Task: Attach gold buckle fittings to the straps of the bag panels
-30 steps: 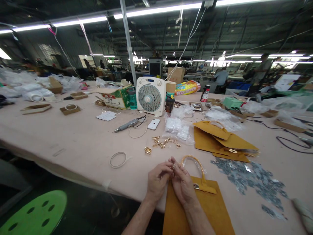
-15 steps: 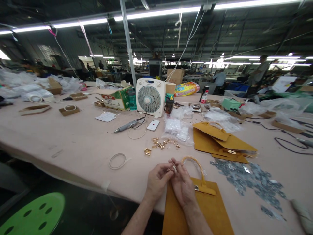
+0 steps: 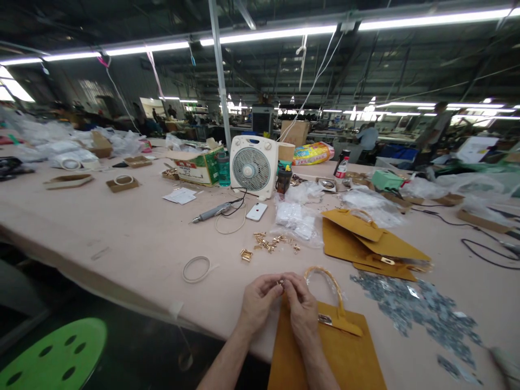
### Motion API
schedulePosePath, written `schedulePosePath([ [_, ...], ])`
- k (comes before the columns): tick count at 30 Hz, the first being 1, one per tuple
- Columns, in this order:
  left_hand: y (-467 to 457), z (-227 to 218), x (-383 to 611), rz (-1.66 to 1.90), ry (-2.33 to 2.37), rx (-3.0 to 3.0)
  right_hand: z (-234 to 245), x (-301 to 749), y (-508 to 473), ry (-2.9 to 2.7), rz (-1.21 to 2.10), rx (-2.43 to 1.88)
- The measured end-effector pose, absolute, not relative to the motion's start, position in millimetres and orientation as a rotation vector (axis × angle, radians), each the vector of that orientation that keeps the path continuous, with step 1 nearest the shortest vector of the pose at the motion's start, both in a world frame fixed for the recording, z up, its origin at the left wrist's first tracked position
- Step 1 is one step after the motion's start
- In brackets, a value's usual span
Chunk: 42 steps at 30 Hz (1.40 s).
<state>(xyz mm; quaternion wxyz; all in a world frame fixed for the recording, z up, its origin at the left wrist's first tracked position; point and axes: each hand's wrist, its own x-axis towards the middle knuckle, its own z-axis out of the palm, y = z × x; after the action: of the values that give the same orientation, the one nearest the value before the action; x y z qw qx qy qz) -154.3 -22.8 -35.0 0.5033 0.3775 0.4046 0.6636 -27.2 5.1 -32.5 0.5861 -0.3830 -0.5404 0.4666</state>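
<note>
My left hand (image 3: 259, 301) and my right hand (image 3: 301, 310) meet fingertip to fingertip. Between them they pinch a small gold-coloured metal fitting (image 3: 280, 283), mostly covered by the fingers. Beneath my right hand and wrist lies a mustard-yellow handbag (image 3: 345, 360) with a looped handle (image 3: 333, 283) and a shiny metal clasp plate (image 3: 325, 319). Several loose gold-coloured fittings (image 3: 268, 244) are scattered beyond my hands, with a gold-coloured frame-like piece (image 3: 246, 255) just nearer.
More mustard bags (image 3: 349, 238) are stacked at the right, beside a spread of grey metal plates (image 3: 422, 309). A grey electric screwdriver (image 3: 212, 212), a white phone (image 3: 257, 211) and a box fan (image 3: 252, 167) stand or lie further back. A tape roll (image 3: 196, 269) is left of my hands.
My right hand has turned from palm-up with extended fingers to a pinch against my left fingertips. The camera view has tilted slightly, shifting the scene a little.
</note>
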Motion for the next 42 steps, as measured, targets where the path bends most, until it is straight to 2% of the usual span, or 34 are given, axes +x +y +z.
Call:
schedulePosePath([
  [5, -21, -35, -155, 1.589, 0.983, 0.929, -30, -21, 7, -1.379, 1.018, -0.903],
  [12, -21, -36, -150, 1.631, 1.035, 0.998, -40, -16, 9, -1.148, 1.301, -0.915],
  [28, -30, -42, -149, 1.582, 1.361, 1.476, -35, -14, 9, -1.407, 1.04, -0.975],
  [31, -31, -39, -149, 1.592, 1.347, 1.489, -38, -13, 10, -1.35, 1.17, -0.936],
  [37, -31, -39, -146, 1.586, 1.195, 1.479, -41, -17, 6, -0.983, 1.674, -0.775],
  [42, -31, -39, -146, 1.616, 1.166, 1.522, -39, -20, 3, -0.825, 1.794, -0.696],
])
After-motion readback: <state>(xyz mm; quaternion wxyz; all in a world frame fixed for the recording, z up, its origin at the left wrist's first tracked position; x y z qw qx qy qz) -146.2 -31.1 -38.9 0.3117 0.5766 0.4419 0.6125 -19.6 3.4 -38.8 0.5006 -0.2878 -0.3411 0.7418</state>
